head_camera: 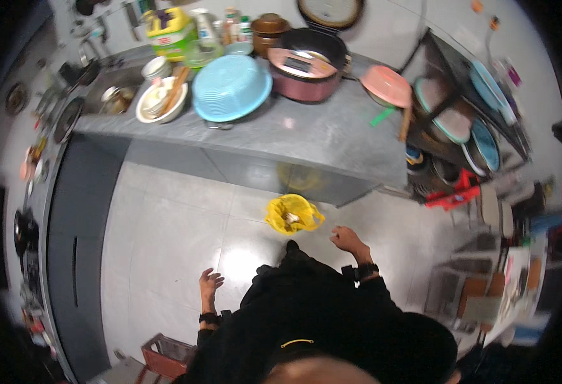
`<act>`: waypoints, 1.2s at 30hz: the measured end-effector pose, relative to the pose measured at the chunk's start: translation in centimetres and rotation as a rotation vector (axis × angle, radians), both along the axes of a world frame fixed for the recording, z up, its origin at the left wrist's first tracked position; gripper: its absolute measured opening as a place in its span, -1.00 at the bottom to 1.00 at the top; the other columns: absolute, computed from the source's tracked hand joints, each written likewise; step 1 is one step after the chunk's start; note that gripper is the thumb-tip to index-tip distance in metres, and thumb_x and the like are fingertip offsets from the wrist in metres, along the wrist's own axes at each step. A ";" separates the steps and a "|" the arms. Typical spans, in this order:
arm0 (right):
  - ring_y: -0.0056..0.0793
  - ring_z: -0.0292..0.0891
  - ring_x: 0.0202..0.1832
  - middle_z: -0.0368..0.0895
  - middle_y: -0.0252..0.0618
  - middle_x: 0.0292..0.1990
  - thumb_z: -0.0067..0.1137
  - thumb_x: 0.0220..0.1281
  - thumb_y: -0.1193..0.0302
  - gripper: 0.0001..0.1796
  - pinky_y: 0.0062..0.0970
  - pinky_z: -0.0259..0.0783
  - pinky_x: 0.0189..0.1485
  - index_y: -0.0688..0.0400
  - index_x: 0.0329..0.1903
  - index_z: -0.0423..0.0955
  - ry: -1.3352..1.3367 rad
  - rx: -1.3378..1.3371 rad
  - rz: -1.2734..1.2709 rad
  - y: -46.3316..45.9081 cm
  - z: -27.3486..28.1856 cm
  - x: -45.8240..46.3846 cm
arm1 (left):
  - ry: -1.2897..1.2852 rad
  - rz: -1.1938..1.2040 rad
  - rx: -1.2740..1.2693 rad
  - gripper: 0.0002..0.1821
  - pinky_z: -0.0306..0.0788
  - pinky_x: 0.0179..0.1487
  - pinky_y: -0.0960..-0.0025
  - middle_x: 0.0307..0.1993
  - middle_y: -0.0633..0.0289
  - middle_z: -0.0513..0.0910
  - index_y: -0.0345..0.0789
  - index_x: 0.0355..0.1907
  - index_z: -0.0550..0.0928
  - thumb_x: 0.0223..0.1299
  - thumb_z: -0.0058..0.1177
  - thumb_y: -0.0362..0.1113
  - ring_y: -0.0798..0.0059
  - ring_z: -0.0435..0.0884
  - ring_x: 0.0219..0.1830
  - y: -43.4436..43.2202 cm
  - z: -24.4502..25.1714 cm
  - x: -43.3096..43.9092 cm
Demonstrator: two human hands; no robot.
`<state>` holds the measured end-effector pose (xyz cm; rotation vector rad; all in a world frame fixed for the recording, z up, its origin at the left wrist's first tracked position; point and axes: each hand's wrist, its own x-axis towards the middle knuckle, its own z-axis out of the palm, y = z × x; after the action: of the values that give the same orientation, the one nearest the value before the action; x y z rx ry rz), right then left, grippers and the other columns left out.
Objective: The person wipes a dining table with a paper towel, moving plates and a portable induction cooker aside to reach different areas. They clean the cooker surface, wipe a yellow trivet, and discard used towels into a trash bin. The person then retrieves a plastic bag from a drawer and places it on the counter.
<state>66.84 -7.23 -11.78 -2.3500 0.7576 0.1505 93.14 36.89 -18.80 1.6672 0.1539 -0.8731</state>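
My left hand hangs over the tiled floor at my left side, its fingers apart and nothing in it. To the right of my body, my right hand reaches forward with curled fingers. I see no object in it, but its palm side is hidden. It is nearest to a waste bin lined with a yellow plastic bag, and a gap separates the two. Some pale and brown refuse lies inside the bag. The bin stands on the floor in front of my foot, near the grey cabinets.
Along the grey countertop stand a blue plastic basin, a bowl with dishes, a lidded-open rice cooker and a pink colander. A sink lies left. Behind my left hand is a reddish-brown stool.
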 end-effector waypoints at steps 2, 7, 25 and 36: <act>0.09 0.46 -0.17 0.56 0.10 -0.30 0.01 0.03 0.32 -0.71 -0.11 0.39 -0.10 0.26 -0.26 0.47 0.019 0.043 -0.040 -1.1 0.0 0.5 | 0.025 0.026 0.060 -0.52 0.58 -0.30 0.27 -0.20 -0.11 0.57 -0.45 0.13 0.26 0.13 -0.06 -0.44 0.16 0.65 -0.31 -1.7 0.6 0.0; 0.08 0.47 -0.16 0.56 0.11 -0.27 0.02 0.06 0.34 -0.71 -0.12 0.40 -0.08 0.27 -0.20 0.47 0.097 0.042 -0.058 -4.9 -0.8 3.5 | 0.087 0.242 0.174 -0.48 0.59 -0.41 0.30 -0.25 -0.11 0.58 -0.47 0.13 0.25 0.08 -0.03 -0.44 0.15 0.67 -0.41 0.6 -1.5 -2.5; 0.00 0.50 -0.18 0.57 0.04 -0.32 0.07 0.06 0.32 -0.74 -0.20 0.40 -0.15 0.21 -0.22 0.48 0.153 0.086 0.215 0.2 -0.2 19.4 | 0.285 0.627 0.307 -0.35 0.58 -0.32 0.08 -0.17 -0.15 0.46 -0.49 0.24 0.07 0.04 -0.13 -0.46 -0.01 0.61 -0.32 11.0 -1.1 -3.7; -0.03 0.52 -0.15 0.60 0.03 -0.24 0.11 0.06 0.24 -0.60 -0.25 0.42 -0.08 0.26 -0.10 0.49 0.032 0.035 0.251 13.8 3.5 34.4 | 0.190 0.631 0.135 -0.39 0.60 -0.36 0.11 -0.18 -0.20 0.52 -0.46 0.18 0.16 0.00 -0.04 -0.50 -0.02 0.63 -0.37 23.4 -1.3 14.1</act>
<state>101.22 6.55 -8.31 -2.4064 0.4679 0.3070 107.28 60.26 -20.12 1.5166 0.8366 -0.5394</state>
